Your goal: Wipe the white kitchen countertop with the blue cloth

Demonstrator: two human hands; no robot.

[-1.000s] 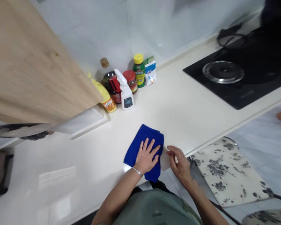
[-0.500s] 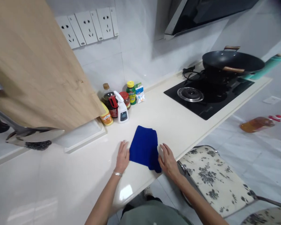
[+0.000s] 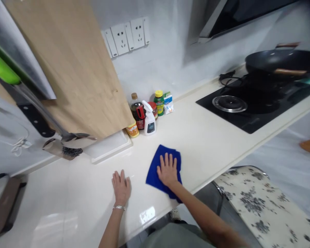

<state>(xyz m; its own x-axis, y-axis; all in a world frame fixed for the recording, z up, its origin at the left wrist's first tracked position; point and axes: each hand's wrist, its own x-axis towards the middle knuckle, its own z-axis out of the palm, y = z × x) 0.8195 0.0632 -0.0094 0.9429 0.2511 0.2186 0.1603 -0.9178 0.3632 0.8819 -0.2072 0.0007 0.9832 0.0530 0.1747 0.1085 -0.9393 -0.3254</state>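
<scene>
The left hand [image 3: 121, 190] rested palm down on the counter [image 3: 90, 193], fingers outstretched, holding nothing. To its right, a blue cloth [image 3: 154, 174] lay close to the near edge, beneath the right hand [image 3: 168, 170], spread flat, not gripping. Far right was a black cooktop [image 3: 258, 115].

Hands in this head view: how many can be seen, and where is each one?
2. The left hand is over the white counter, beside the blue cloth; the right hand lies spread on that cloth. No other hand shows.
</scene>
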